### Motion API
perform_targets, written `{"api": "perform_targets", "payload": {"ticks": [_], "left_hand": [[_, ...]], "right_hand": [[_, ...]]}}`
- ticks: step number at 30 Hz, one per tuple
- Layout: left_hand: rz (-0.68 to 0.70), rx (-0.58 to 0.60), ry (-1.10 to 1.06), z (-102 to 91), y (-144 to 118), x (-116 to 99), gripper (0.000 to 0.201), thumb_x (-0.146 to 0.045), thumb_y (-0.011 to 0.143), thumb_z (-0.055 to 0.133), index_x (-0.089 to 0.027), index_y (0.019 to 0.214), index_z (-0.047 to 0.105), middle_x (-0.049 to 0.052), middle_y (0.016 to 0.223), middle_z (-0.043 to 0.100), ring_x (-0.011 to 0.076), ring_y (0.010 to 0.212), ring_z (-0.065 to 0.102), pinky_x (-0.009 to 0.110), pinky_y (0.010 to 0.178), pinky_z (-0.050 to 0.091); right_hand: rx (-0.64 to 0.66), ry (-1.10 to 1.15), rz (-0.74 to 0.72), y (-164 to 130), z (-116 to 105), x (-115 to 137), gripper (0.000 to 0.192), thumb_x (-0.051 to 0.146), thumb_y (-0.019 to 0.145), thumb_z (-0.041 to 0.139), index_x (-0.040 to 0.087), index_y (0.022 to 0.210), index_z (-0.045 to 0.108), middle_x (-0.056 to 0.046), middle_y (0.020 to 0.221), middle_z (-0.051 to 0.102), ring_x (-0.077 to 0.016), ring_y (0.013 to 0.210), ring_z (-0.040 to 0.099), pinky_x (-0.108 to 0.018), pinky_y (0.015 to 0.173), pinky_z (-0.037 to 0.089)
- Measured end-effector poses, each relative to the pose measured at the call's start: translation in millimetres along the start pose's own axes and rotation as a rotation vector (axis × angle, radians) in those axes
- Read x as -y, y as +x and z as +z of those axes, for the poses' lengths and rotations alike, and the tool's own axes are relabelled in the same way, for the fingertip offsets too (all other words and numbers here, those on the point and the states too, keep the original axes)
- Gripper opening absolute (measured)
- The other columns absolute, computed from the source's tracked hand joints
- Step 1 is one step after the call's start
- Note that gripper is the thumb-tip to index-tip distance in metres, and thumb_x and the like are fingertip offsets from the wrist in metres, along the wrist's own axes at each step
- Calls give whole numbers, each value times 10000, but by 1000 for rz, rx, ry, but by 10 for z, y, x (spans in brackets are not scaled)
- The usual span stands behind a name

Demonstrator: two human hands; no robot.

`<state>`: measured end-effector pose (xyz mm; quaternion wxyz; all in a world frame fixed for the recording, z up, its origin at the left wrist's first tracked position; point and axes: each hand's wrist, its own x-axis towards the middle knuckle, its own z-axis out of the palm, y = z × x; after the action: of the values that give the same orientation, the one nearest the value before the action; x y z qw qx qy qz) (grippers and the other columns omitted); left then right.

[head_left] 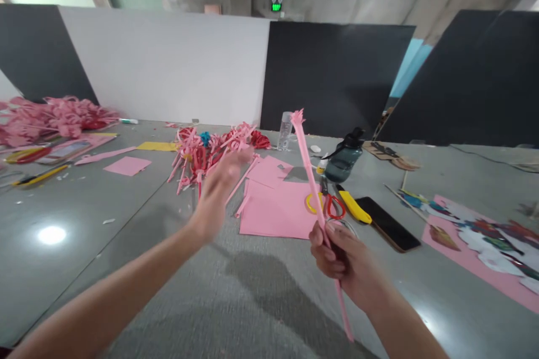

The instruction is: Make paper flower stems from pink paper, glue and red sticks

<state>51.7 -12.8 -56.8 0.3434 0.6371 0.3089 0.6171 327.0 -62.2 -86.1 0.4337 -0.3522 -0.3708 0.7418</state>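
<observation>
The right hand (343, 261) is closed in a fist around a long pink rolled-paper stick (314, 190), gripping it somewhat below the middle. The stick's long axis runs nearly upright, leaning so that the top tilts left and far: its frayed, fringed end (297, 118) points up and away, while the plain lower end pokes out under the fist, down and to the right, toward the near edge. It is held in the air above the grey table (126, 224), touching nothing but the hand.

The left hand (219, 193) is raised to the left of the stick, well apart from it, blurred, with fingers spread open and holding nothing. It hovers in front of a heap of finished pink and red paper sticks (210, 151) lying farther back on the table.

Behind the stick lie flat pink paper sheets (273, 207). Just right of them are scissors with yellow and red handles (326, 205), a yellow utility knife (355, 206) and a dark phone (387, 223). A dark water bottle (343, 160) stands farther back, with a clear bottle (285, 130) to its left. A larger heap of pink pieces (50, 118) lies at the far left.
</observation>
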Motion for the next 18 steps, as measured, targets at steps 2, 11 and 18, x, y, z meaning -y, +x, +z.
{"api": "perform_targets", "payload": {"ticks": [2,11,18], "left_hand": [[-36,308,323,-141,-493,163,559,-489,1040,503,-331,1575,466,79,1661,421,310,1524,421,524,1239,387],[206,697,1163,-523,-1802,67,891,-691,969,488,-263,1682,167,97,1685,347,276,1525,420,394,1202,436],[341,569,1273,-336,-1999,92,1053,-764,897,545,-163,1681,183,149,1619,462,295,1493,461,352,1115,498]], "right_hand": [[23,24,-5,7,-6,-6,389,515,848,770,162,735,649,62,572,391,-29,447,226,-205,426,138],[61,47,-6,23,-10,-22,363,477,868,750,164,736,625,76,574,354,-41,464,178,-213,433,123],[44,59,41,80,-36,-77,339,465,832,773,170,789,613,86,584,342,-49,486,170,-207,435,129]]}}
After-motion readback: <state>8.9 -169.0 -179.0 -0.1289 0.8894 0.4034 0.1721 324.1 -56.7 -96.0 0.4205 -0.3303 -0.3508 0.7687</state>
